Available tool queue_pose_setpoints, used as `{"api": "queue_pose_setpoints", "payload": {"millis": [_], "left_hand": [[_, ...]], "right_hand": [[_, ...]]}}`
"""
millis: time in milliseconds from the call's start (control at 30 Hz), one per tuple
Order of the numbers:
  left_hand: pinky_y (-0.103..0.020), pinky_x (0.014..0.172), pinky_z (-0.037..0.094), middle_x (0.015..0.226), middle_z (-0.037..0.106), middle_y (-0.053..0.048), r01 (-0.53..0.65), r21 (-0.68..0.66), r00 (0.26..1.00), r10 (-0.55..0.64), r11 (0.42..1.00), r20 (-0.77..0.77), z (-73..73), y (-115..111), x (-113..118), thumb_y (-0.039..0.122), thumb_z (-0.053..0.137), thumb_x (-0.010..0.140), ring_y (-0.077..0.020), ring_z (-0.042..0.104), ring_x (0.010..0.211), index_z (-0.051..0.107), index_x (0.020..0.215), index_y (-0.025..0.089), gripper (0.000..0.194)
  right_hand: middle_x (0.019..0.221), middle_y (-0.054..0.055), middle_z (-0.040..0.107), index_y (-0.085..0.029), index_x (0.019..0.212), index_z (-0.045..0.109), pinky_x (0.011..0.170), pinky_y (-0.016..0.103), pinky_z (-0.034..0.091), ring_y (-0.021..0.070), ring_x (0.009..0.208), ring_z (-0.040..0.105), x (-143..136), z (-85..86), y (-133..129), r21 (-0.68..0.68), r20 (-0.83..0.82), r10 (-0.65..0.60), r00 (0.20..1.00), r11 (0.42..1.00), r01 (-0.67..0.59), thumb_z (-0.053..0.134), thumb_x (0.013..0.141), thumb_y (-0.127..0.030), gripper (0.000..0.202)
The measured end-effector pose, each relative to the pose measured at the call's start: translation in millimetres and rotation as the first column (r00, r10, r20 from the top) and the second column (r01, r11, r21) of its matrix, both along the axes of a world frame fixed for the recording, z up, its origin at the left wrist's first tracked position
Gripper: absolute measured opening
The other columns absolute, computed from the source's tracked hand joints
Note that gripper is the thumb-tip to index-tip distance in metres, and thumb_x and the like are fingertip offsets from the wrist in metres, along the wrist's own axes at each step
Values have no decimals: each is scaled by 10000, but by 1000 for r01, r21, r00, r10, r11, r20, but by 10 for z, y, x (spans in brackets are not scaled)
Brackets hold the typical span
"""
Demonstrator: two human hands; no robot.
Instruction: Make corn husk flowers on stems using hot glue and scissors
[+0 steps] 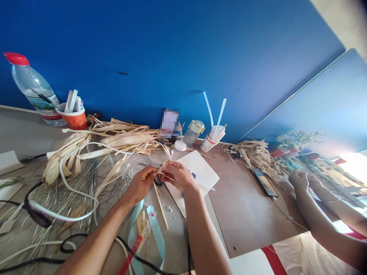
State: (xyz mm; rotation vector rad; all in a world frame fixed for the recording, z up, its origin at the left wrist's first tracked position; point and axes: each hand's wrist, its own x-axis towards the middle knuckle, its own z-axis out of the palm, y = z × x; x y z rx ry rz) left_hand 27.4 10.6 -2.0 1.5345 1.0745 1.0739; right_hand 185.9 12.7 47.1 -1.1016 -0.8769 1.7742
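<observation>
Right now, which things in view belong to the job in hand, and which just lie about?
Likely in use: strip pinched between left hand and right hand; husks.
Probably just lying about: bottle, jar, phone at right.

Hands (141, 184) (180, 177) pinching pale strip (160, 170), dried husks (129, 139) behind, blue partition (172, 49)

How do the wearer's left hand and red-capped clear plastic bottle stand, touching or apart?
Apart: head view shows tan dried husks between left hand and bottle.
</observation>
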Motion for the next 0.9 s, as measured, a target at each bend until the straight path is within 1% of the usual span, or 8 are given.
{"api": "queue_pose_setpoints", "payload": {"millis": [167,267,333,500,633,767,867,900], "left_hand": [[-277,761,442,777,620,-10,59,100,998,-59,993,-4,16,-9,0,312,491,863,-174,570,782,650,799,208,200],[-267,765,433,772,591,-10,61,165,998,-63,984,5,36,-8,-7,292,495,872,-164,554,781,643,792,206,189],[-262,758,429,762,576,-7,66,185,998,-68,981,4,45,-6,-11,283,495,875,-158,545,770,638,790,207,183],[-260,759,428,755,569,-5,74,190,997,-78,979,12,57,-7,-16,272,499,871,-156,536,760,627,757,210,182],[-266,760,430,756,579,-9,76,179,997,-80,981,14,67,-11,-14,282,503,868,-160,536,758,634,756,213,185],[-270,754,430,743,576,-11,68,187,997,-74,980,29,65,-13,-10,279,515,860,-161,533,749,636,752,210,175],[-274,761,432,755,588,-13,66,167,997,-71,984,25,64,-13,-12,288,524,852,-167,544,762,642,762,210,167],[-272,766,431,762,595,-12,72,157,997,-76,985,20,66,-13,-14,289,526,851,-168,549,769,642,760,210,167]], "right_hand": [[511,-21,585,-150,612,613,470,207,418,86,463,499,1,-56,41,-56,-72,38,997,998,-43,778,570,-281,215],[473,-28,560,-147,591,595,426,207,391,78,419,462,-10,-121,67,-86,-134,39,990,995,-51,760,567,-262,203],[476,-28,563,-149,602,590,422,210,390,80,414,461,-17,-153,76,-102,-156,36,987,993,-53,749,586,-253,191],[477,-30,560,-157,607,577,419,210,385,86,417,468,-33,-177,76,-84,-160,34,986,995,-48,740,621,-241,184],[480,-25,562,-154,585,583,422,211,385,81,415,459,-46,-177,65,-76,-170,24,985,996,-38,755,590,-246,195],[481,-24,557,-156,569,593,422,209,382,82,429,448,-59,-195,64,-83,-163,-13,987,997,-1,761,569,-243,190],[475,-28,528,-168,556,559,417,207,370,87,442,438,-57,-217,94,-103,-173,-59,983,994,41,739,585,-243,198],[473,-31,512,-173,555,544,416,209,370,88,441,431,-52,-222,108,-85,-161,-74,984,994,61,727,599,-254,206]]}}
